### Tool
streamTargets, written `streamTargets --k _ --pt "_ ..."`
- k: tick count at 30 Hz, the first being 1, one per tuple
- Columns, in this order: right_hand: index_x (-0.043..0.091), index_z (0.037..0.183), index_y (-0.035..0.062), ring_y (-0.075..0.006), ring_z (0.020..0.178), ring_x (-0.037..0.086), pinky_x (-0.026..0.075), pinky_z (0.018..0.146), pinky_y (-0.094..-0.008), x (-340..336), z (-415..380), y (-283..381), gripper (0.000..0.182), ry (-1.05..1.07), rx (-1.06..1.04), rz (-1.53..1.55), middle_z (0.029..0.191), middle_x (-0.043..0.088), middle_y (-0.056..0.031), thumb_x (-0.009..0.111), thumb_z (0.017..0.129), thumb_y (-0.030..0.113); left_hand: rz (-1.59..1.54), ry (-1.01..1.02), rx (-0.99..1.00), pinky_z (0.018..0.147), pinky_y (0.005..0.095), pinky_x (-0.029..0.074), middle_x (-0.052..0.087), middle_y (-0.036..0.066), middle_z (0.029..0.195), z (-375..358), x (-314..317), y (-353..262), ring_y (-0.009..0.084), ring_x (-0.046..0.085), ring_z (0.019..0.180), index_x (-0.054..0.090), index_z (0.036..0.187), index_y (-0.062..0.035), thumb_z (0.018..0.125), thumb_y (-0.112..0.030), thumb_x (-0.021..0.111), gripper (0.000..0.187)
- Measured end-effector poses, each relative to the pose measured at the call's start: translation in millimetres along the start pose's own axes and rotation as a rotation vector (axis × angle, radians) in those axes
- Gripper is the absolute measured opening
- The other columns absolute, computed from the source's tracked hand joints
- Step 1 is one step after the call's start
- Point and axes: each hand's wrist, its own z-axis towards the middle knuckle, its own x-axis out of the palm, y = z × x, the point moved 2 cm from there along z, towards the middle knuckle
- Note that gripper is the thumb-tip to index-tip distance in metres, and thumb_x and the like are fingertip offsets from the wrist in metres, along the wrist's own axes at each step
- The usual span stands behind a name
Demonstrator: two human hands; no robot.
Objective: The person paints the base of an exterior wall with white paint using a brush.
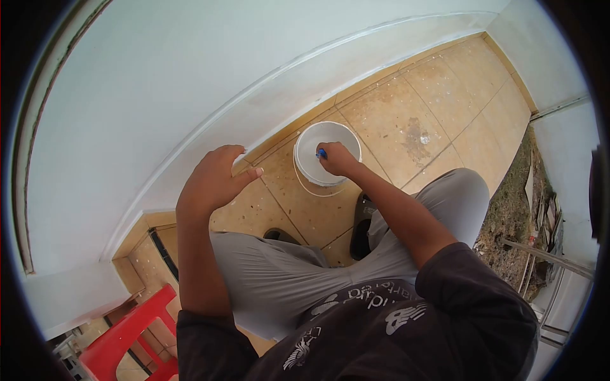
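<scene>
My right hand (338, 159) is closed around a small blue-handled tool (322, 153), of which only a bit of blue shows; the rest is hidden by the fingers. That hand is over the opening of a white bucket (308, 136), which stands upright on the tiles close to the wall. The bucket's thin handle hangs down on the near side. Left of the bucket, my left hand (219, 174) is held up near the wall with its fingers stretched and thumb apart. Nothing is in it.
A pale wall (159, 76) with a raised moulding curves along the left and top. Paint-like spots and a white blob (424, 140) mark the tiled floor (387, 127). A red plastic stool (130, 336) is at lower left. Metal bars (549, 257) and grassy ground lie right.
</scene>
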Motion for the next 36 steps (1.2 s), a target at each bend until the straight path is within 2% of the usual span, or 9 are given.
streamTargets --k 4,8,10,14,17,23,29,30,36 --pt "0.066 0.094 0.0032 -0.0410 0.078 0.064 0.052 0.074 -0.0463 -11 4 1 0.017 -0.028 0.006 0.014 0.081 0.067 -0.0226 0.062 0.082 0.014 -0.156 -0.032 0.117 0.098 0.0402 0.046 0.060 0.017 0.128 -9 -16 -6 0.0305 0.054 0.120 0.059 0.125 -0.0016 0.082 -0.042 0.074 0.061" --pt "0.066 0.094 0.0020 -0.0369 0.074 0.067 0.053 0.070 -0.0429 -46 3 15 0.018 -0.080 0.048 0.012 0.077 0.067 -0.0207 0.065 0.083 0.017 -0.176 -0.204 0.086 0.088 0.0389 0.050 0.061 0.015 0.127 -37 -37 4 0.0303 0.054 0.120 0.059 0.126 -0.0028 0.084 -0.047 0.071 0.062" --pt "0.065 0.092 0.0012 -0.0306 0.069 0.068 0.054 0.065 -0.0395 -66 1 21 0.018 -0.103 0.129 0.096 0.073 0.067 -0.0182 0.065 0.085 0.018 -0.155 -0.301 0.052 0.085 0.0374 0.051 0.061 0.015 0.127 -45 -42 14 0.0289 0.055 0.118 0.059 0.125 -0.0027 0.083 -0.046 0.072 0.062" --pt "0.064 0.089 -0.0015 -0.0184 0.061 0.069 0.054 0.058 -0.0317 -96 -8 30 0.019 -0.199 0.277 0.288 0.067 0.067 -0.0127 0.064 0.088 0.017 -0.158 -0.278 -0.033 0.087 0.0380 0.050 0.061 0.013 0.127 -53 -40 11 0.0276 0.055 0.117 0.059 0.126 -0.0045 0.083 -0.044 0.072 0.060" --pt "0.062 0.088 -0.0036 -0.0166 0.058 0.068 0.055 0.057 -0.0286 -115 -18 30 0.020 -0.263 0.327 0.453 0.067 0.066 -0.0114 0.062 0.090 0.016 -0.184 -0.240 -0.058 0.090 0.0391 0.049 0.060 0.012 0.128 -55 -40 9 0.0258 0.053 0.120 0.059 0.126 -0.0084 0.083 -0.040 0.074 0.056" --pt "0.058 0.092 -0.0041 -0.0206 0.064 0.069 0.058 0.060 -0.0305 -134 -56 33 0.018 -0.424 0.481 0.713 0.077 0.066 -0.0140 0.060 0.091 0.014 -0.163 -0.270 0.002 0.087 0.0377 0.050 0.060 0.012 0.129 -61 -36 2 0.0269 0.054 0.118 0.060 0.126 -0.0073 0.083 -0.042 0.073 0.056" --pt "0.056 0.096 -0.0023 -0.0222 0.075 0.067 0.058 0.068 -0.0311 -113 -74 -35 0.015 -0.465 0.702 1.216 0.086 0.064 -0.0130 0.058 0.093 0.013 -0.095 -0.329 0.179 0.086 0.0372 0.050 0.061 0.012 0.128 -67 -23 -2 0.0280 0.057 0.116 0.061 0.123 -0.0057 0.083 -0.044 0.073 0.057" --pt "0.058 0.094 0.0005 -0.0205 0.073 0.067 0.058 0.067 -0.0302 -113 -73 -37 0.013 -0.460 0.727 1.239 0.080 0.064 -0.0103 0.056 0.095 0.014 -0.114 -0.304 0.174 0.087 0.0371 0.050 0.061 0.012 0.128 -65 -25 -3 0.0278 0.057 0.116 0.061 0.123 -0.0057 0.083 -0.044 0.073 0.057" --pt "0.056 0.097 0.0002 -0.0216 0.073 0.066 0.058 0.065 -0.0298 -118 -72 -39 0.013 -0.437 0.681 1.234 0.085 0.062 -0.0110 0.056 0.094 0.013 -0.083 -0.338 0.095 0.088 0.0373 0.051 0.060 0.013 0.128 -62 -24 3 0.0274 0.054 0.119 0.061 0.122 -0.0058 0.083 -0.045 0.072 0.056"
